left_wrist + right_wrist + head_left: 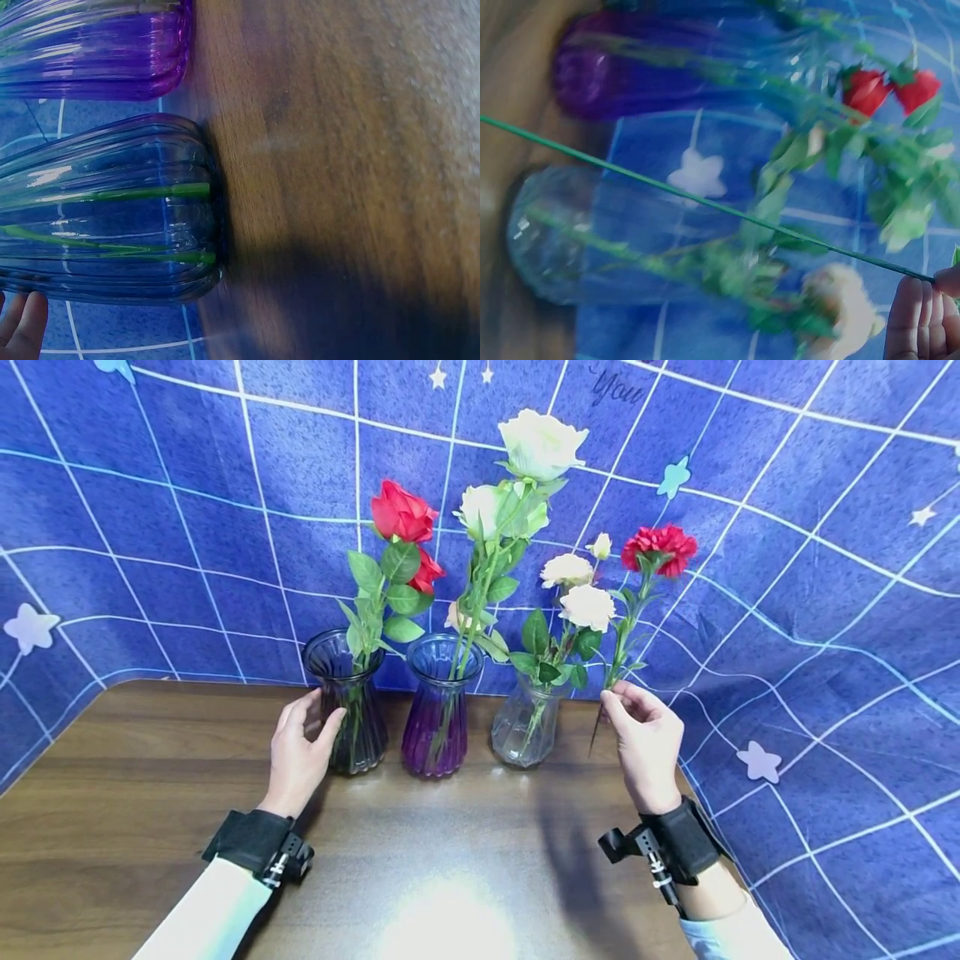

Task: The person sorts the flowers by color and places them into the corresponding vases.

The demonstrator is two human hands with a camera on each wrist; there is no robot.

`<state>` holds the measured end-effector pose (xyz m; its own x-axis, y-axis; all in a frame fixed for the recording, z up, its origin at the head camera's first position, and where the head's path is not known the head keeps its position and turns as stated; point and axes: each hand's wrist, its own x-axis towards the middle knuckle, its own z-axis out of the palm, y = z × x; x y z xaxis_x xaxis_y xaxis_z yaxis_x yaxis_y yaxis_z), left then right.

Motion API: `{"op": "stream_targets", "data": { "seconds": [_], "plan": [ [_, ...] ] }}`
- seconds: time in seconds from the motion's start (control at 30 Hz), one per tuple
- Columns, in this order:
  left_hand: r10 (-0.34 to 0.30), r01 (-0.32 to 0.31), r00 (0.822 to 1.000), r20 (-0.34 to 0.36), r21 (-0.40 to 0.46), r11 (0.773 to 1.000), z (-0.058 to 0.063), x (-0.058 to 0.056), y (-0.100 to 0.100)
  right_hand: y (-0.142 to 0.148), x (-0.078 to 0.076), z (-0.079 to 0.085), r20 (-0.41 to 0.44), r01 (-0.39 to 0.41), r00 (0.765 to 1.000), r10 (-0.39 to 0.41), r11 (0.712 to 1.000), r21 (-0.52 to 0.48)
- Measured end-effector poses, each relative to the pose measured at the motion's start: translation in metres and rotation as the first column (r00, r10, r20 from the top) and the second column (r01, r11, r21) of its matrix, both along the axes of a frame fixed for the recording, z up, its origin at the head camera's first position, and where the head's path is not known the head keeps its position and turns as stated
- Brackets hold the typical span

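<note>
At the left, my left hand [297, 752] holds the side of a dark ribbed glass vase [365, 739], thumb across its front. In the left wrist view its fingertips [31, 319] lie at the vase's edge. Two red roses [403, 512] stand in this vase, their cut stems visible through the glass. My right hand [648, 739] pinches the stem of a red carnation [662, 550] between thumb and fingertips, to the right of the clear glass vase [517, 747]. The carnation's thin green stem [667, 186] crosses the right wrist view, its lower end pointing down at the table.
A purple-blue glass vase [435, 739] with tall white roses [542, 443] stands in the middle. Pale cream flowers [587, 607] fill the clear vase. All three vases stand near the back of the wooden table [420, 835], before a blue gridded cloth [202, 527].
</note>
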<state>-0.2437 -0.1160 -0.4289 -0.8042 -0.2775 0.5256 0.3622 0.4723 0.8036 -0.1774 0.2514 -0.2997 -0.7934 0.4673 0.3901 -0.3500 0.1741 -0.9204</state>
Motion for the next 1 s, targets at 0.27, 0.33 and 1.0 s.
{"op": "stream_targets", "data": {
  "seconds": [0.27, 0.33, 1.0],
  "plan": [
    [0.0, 0.0, 1.0, -0.007, -0.005, 1.0, 0.0, 0.001, 0.0, -0.031, -0.002, 0.029, -0.069, -0.07, 0.995, 0.07, 0.998, 0.0],
    [-0.001, 0.0, 1.0, -0.008, -0.01, 1.0, 0.0, 0.001, 0.0, -0.04, -0.002, 0.035, -0.082, -0.099, 0.992, 0.099, 0.995, -0.004],
    [0.002, -0.002, 1.0, -0.011, -0.023, 1.0, 0.0, 0.0, -0.001, -0.132, -0.027, 0.09, -0.234, -0.261, 0.936, 0.264, 0.964, 0.043]
  ]
}}
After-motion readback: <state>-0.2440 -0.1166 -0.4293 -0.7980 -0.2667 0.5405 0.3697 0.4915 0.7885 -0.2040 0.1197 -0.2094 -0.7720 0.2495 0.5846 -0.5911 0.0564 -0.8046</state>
